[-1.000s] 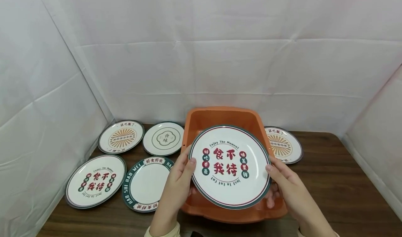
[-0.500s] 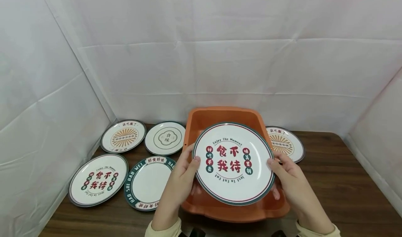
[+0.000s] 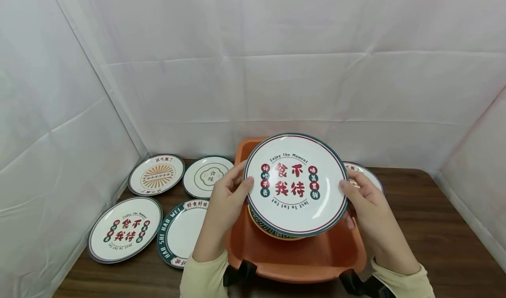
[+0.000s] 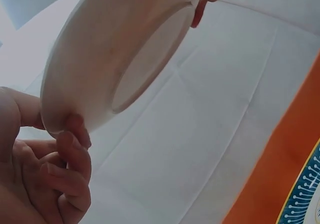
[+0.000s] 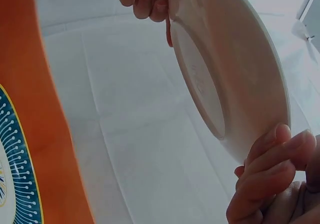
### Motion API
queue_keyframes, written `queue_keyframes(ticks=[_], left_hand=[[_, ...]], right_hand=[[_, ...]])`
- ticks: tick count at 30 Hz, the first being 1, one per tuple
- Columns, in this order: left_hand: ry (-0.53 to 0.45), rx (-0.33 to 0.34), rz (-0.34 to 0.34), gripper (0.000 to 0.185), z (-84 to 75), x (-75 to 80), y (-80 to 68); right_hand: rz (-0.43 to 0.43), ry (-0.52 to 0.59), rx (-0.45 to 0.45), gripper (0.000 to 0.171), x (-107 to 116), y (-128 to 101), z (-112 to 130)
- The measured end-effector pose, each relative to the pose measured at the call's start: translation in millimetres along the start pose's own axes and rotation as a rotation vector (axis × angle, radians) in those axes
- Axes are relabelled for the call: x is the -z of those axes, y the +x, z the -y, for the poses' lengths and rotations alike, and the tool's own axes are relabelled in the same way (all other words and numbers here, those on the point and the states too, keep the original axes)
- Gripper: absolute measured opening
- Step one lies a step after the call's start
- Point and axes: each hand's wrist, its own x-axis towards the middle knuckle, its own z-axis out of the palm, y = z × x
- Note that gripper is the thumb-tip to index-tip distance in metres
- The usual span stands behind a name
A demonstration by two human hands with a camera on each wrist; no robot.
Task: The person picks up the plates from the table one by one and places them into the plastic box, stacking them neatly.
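Observation:
Both hands hold a round white plate with red lettering and a green rim, raised above an orange basin. My left hand pinches its left edge, thumb on the face and fingers beneath. On the opposite edge my right hand grips the same way. The plate's pale underside and foot ring show in the left wrist view. Inside the basin lies another plate with a patterned blue-green and yellow rim, mostly hidden by the raised plate in the head view.
Left of the basin, several plates lie on the dark wood table: a sunburst plate, a plate with a small central emblem, a red-lettered plate and a green-banded plate. Another plate is partly hidden behind the right hand. White cloth walls surround the table.
Both hands have raised the plate and moved it slightly right and away from me. The patterned plate in the basin now shows below its edge. The plates on the table have not moved.

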Motion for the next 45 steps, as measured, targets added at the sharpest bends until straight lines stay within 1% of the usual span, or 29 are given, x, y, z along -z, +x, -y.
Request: queue_keyframes(ticks=[5,10,12,15,19,23,26,29,32,36,39,45], left_hand=[[0.056,-0.039,-0.054,0.033,4.6,-4.7,13.5],[0.128,-0.073,-0.081,0.031,9.7,-9.1,29.1],[0.157,-0.069,-0.091,0.031,12.3,-10.2,34.0],[0.180,-0.044,-0.100,0.031,18.2,-11.7,40.1],[0.224,0.000,-0.112,0.031,28.9,-14.6,46.0],[0.264,0.037,-0.131,0.031,38.7,-16.7,50.2],[0.276,0.039,-0.147,0.031,42.6,-18.0,52.2],[0.310,0.034,-0.153,0.032,45.8,-20.8,54.4],[0.363,0.053,-0.133,0.033,49.4,-25.3,56.4],[0.467,0.137,-0.073,0.037,55.3,-30.5,58.4],[0.561,0.191,-0.032,0.040,59.9,-32.6,60.3],[0.779,0.244,0.051,0.043,68.2,-36.7,63.7]], right_hand=[[-0.060,-0.074,0.003,0.036,-3.9,6.9,-0.8],[-0.108,-0.161,-0.034,0.040,-2.7,18.1,-5.9],[-0.116,-0.188,-0.051,0.043,-1.3,23.4,-9.3],[-0.121,-0.234,-0.078,0.046,0.0,31.0,-15.1],[-0.123,-0.271,-0.103,0.045,-0.4,39.7,-23.7],[-0.117,-0.305,-0.105,0.043,-1.0,46.6,-32.4],[-0.110,-0.332,-0.106,0.043,-0.7,51.1,-38.6],[-0.107,-0.358,-0.118,0.044,0.5,54.8,-44.2],[-0.110,-0.390,-0.156,0.045,2.7,57.3,-49.4],[-0.108,-0.462,-0.226,0.046,4.6,59.5,-56.8],[-0.092,-0.520,-0.267,0.046,3.4,61.0,-61.6],[-0.073,-0.628,-0.336,0.048,-3.4,63.1,-66.8]])
